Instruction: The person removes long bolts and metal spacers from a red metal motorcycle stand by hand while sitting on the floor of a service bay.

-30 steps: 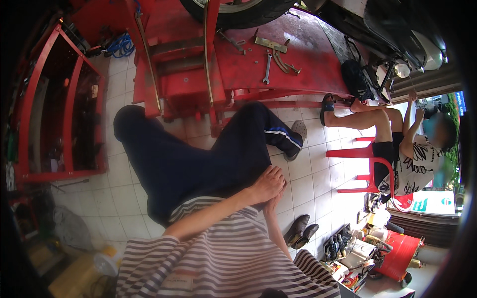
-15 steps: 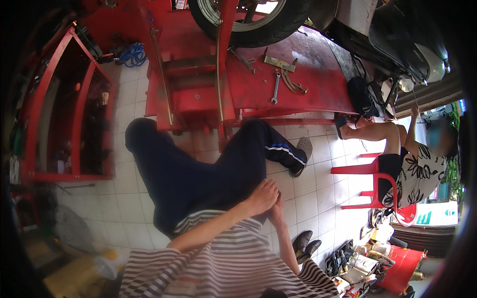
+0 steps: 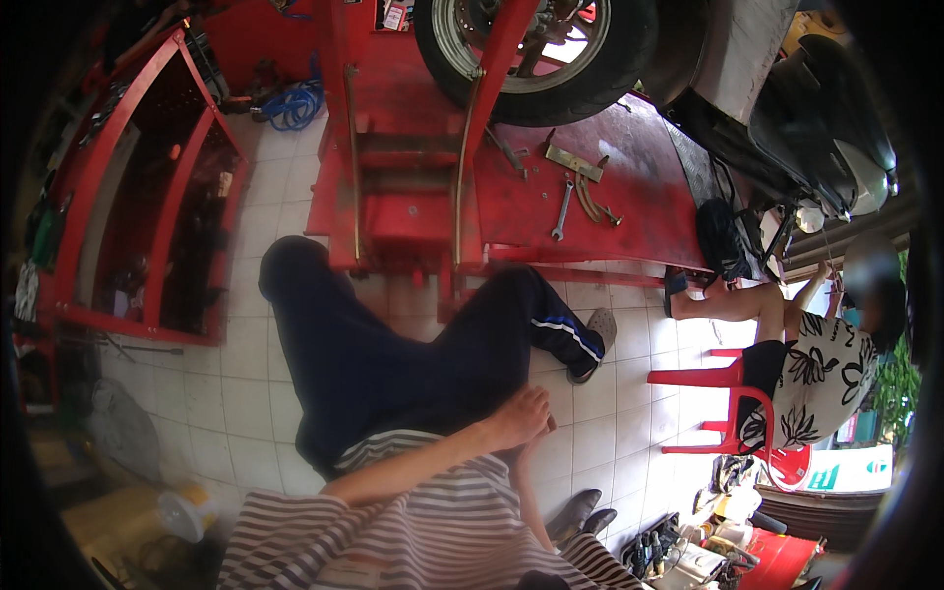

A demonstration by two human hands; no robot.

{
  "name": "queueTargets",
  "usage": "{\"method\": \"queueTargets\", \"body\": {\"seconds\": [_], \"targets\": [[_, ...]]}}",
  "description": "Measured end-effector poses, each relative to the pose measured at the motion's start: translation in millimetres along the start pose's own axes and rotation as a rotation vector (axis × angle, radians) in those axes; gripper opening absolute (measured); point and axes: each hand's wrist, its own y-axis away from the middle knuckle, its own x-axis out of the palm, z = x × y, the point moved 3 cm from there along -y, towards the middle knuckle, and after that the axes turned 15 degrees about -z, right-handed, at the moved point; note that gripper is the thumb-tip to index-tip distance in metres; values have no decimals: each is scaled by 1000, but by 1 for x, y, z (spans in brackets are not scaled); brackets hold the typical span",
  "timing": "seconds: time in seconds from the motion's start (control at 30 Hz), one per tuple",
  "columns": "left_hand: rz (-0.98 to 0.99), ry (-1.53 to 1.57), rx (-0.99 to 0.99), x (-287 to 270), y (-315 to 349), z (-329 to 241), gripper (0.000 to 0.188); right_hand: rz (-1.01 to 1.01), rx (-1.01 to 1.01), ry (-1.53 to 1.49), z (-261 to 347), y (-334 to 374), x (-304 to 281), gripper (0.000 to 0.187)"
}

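Note:
I sit low on a white tiled floor [image 3: 246, 393] in dark trousers and a striped shirt. My left forearm crosses my lap, and my left hand [image 3: 519, 415] lies with curled fingers over my right hand [image 3: 539, 440] beside my right thigh. The right hand is mostly hidden beneath it. I see nothing held in either hand. My right leg stretches toward a red lift platform [image 3: 590, 226], with a grey shoe [image 3: 595, 334] on its foot. Nearest the hands are my own trousers and the floor tiles.
A tyre [image 3: 536, 59] stands on the platform, with a spanner [image 3: 562, 208] and other tools [image 3: 588, 192] beside it. A dark scooter [image 3: 826, 128] stands far right. Another person sits on a red plastic chair [image 3: 723, 379]. A red rack [image 3: 147, 226] stands left; black shoes [image 3: 580, 511] lie below.
The view has tilted upward, so the platform, my legs and my hands sit lower in the picture and the tyre shows more. My hands stay together by my thigh.

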Motion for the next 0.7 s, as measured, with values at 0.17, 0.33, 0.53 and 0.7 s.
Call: {"method": "queueTargets", "body": {"seconds": [0.17, 0.33, 0.53, 0.7], "targets": [[8, 48, -17, -1, -6, -6, 25, -7, 101, -76, 3, 3, -4, 41], [23, 100, 36, 10, -8, -12, 21, -73, 220, -195, -4, 2, 8, 39], [4, 105, 89, -10, -12, 0, 18, -80, 326, -354, -11, -5, 18, 37], [85, 78, 10, -3, -4, 10, 24, -100, 155, -324, 5, -32, 10, 23]]}}
